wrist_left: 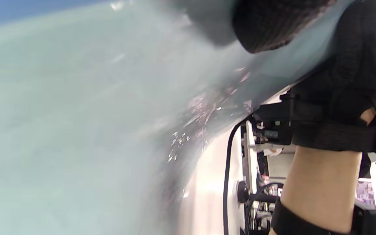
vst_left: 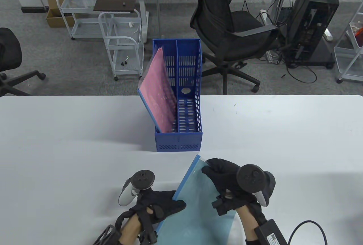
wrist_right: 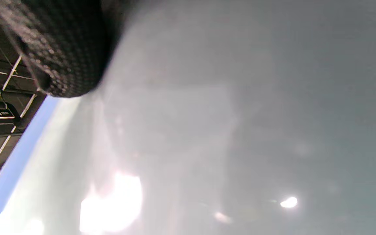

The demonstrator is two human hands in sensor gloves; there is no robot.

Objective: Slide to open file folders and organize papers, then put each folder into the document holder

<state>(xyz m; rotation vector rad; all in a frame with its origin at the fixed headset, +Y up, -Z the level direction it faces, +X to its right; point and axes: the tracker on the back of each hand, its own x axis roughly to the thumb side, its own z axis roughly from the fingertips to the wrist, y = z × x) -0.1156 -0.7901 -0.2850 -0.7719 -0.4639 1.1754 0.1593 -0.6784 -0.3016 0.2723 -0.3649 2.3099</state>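
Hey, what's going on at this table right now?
A person in sensor gloves is holding a translucent blue file folder with both hands just in front of a blue document holder. The left hand grips its left edge and the right hand holds its upper right part. A pink folder already leans in the holder's left compartment; the right compartment looks empty.

Both wrist views are smeared by the blue folder (vst_left: 198, 199) pressed close. Its near end runs off the table view's bottom edge, and the right hand (vst_left: 227, 179) hides its fingertips' grip.
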